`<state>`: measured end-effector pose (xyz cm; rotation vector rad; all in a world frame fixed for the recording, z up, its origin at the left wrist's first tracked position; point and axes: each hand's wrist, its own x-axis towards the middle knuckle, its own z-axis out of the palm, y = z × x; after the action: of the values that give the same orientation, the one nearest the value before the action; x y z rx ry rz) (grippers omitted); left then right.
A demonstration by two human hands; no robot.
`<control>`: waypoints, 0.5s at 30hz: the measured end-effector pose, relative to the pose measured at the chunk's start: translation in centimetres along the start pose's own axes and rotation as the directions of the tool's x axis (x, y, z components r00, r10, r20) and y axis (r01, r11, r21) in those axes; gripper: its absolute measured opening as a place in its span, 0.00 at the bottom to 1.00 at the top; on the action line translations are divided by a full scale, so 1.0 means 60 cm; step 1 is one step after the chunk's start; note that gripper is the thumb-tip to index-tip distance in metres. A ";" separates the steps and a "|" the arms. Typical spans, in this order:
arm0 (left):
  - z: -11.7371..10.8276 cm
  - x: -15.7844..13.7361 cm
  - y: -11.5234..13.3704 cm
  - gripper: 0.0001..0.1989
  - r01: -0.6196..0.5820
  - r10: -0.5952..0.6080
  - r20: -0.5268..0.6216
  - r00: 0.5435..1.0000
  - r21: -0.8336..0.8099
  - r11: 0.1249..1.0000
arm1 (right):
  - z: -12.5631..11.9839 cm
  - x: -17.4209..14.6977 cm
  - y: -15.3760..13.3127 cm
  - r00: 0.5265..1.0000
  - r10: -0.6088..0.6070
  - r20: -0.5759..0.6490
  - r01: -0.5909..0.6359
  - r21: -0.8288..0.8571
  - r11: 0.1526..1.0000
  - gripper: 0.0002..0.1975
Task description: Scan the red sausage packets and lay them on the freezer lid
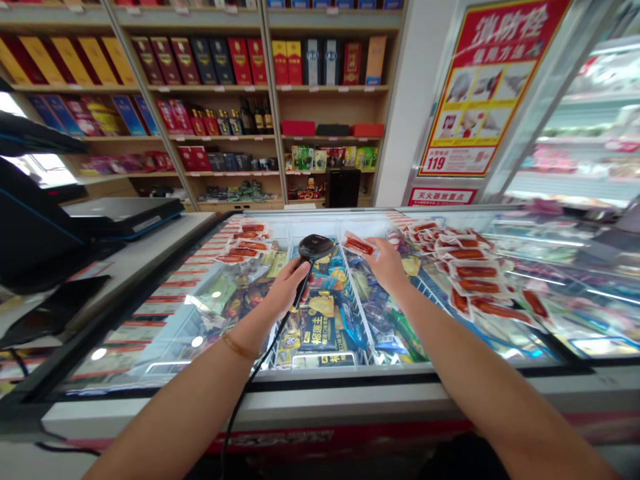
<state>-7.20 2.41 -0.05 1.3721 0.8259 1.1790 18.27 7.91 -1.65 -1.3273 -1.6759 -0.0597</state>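
Observation:
My left hand (291,283) is wrapped round the handle of a black corded barcode scanner (317,247), whose head tilts toward the right. In my right hand (388,263) is a clear packet of red sausage (359,245), pinched at its right end just beside the scanner head. Both hands are above the glass top of a chest freezer (320,377). On the glass to the right lies a spread of similar sausage packets (473,272). A smaller group of sausage packets (245,248) rests on the glass at the left.
Through the glass show wire dividers and bagged frozen goods (320,327). A counter with a weighing scale (125,217) stands at the left. Shelves of boxed goods (200,60) line the back wall. The scanner's cord (243,393) hangs over the freezer's front edge.

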 end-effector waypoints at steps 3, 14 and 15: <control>0.004 -0.005 0.007 0.23 0.024 -0.024 0.013 1.000 0.007 1.000 | 0.003 -0.001 -0.003 0.999 -0.033 -0.025 0.033 0.009 0.999 0.15; 0.011 -0.012 0.013 0.22 0.067 -0.067 0.073 0.995 0.007 0.998 | 0.004 -0.004 -0.013 0.999 -0.024 0.032 0.024 0.006 1.000 0.18; 0.011 -0.013 0.013 0.22 0.067 -0.068 0.082 0.994 0.012 0.998 | 0.002 -0.004 -0.015 0.999 -0.017 0.039 0.017 0.006 1.000 0.18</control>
<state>-6.89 1.38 0.62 1.3804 0.8139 1.0610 17.47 7.43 -1.45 -1.3179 -1.7191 -0.0397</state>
